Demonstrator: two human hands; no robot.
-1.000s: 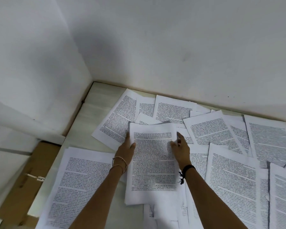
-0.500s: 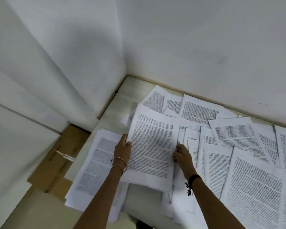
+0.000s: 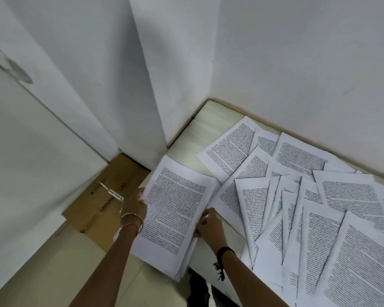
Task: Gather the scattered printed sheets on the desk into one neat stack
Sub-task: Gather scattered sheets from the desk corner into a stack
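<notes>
Nearest, my left hand point(image 3: 135, 203) and right hand point(image 3: 208, 224) clasp the long edges of the gathered stack point(image 3: 175, 211), fingers curled round the paper. The stack sits at the left corner of the desk point(image 3: 208, 127), its near end overhanging. I judge the step needs the edges squared between both palms, then the stack set fully onto the desk. Beyond, rightward, scattered sheets point(image 3: 297, 196) overlap, uncollected. Farther left, flattened cardboard point(image 3: 98, 209) lies below.

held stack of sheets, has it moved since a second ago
Yes: the held stack has moved left, now overhanging the left edge of the desk.
</notes>
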